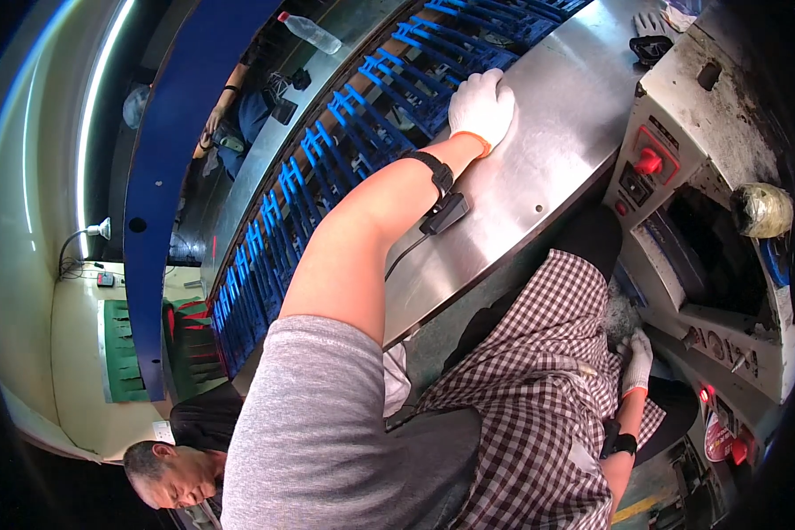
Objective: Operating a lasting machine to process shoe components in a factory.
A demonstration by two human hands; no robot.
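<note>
My left hand (483,106), in a white glove with an orange cuff, rests on the steel tabletop (556,115) at its edge beside the blue slatted rack (353,115). Its fingers lie loosely on the metal and hold nothing that I can see. A black strap circles that wrist, and a small black box (448,214) with a cable sits by it. Down at the right, my right hand (636,358), gloved the same way, lies over my thigh on the checkered apron (539,353). Its fingers are slightly apart, partly in shadow, with no object visible in them.
A machine housing (671,177) with a red knob (648,161) and a dark screen stands close at right. A tape roll (761,210) sits on it. Beyond the rack are a clear bottle (310,33) and another person's arm (225,102). A second person (172,473) is at lower left.
</note>
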